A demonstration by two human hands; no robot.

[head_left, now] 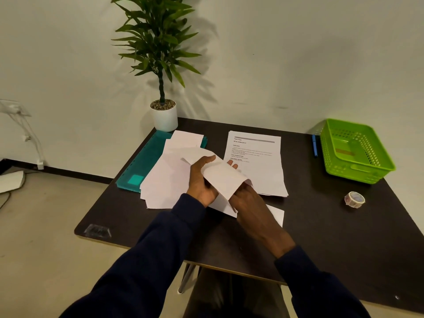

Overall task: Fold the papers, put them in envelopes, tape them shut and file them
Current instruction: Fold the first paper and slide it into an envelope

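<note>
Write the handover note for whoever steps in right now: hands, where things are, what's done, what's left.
Left hand and right hand: both hold one folded sheet above the table.
Printed papers are stacked mid-table. White envelopes lie spread to their left, partly over the teal folder.
Tape roll is on the right; green basket at the far right corner.
Done: one sheet partly folded.
Left: finish the fold, slip it into an envelope, tape it and file it, then repeat for the stack. No sealed envelope is visible yet.

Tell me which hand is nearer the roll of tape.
Right. The right hand, under the folded white paper, is closer to the roll of tape; the left hand lies farther left.
</note>
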